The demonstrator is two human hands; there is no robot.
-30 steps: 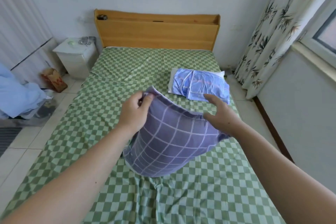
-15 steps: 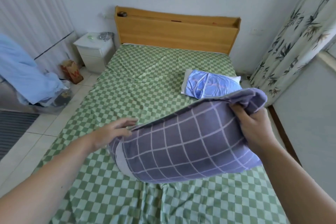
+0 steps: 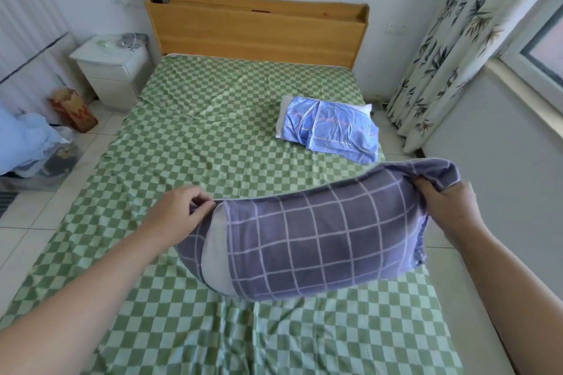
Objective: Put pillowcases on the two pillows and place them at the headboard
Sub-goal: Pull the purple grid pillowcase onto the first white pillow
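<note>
Head view: both hands hold up a purple grid-patterned pillow (image 3: pixel 316 237), left hand (image 3: pixel 179 210) pinching one end, right hand (image 3: pixel 447 207) gripping the other; beyond them, a blue pillow (image 3: pixel 332 128) lies on the bed (image 3: pixel 213 137).

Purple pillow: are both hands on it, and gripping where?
Yes. The left hand pinches the purple checked pillowcase at its open end, where grey pillow shows; the right hand grips the opposite top corner.
</note>
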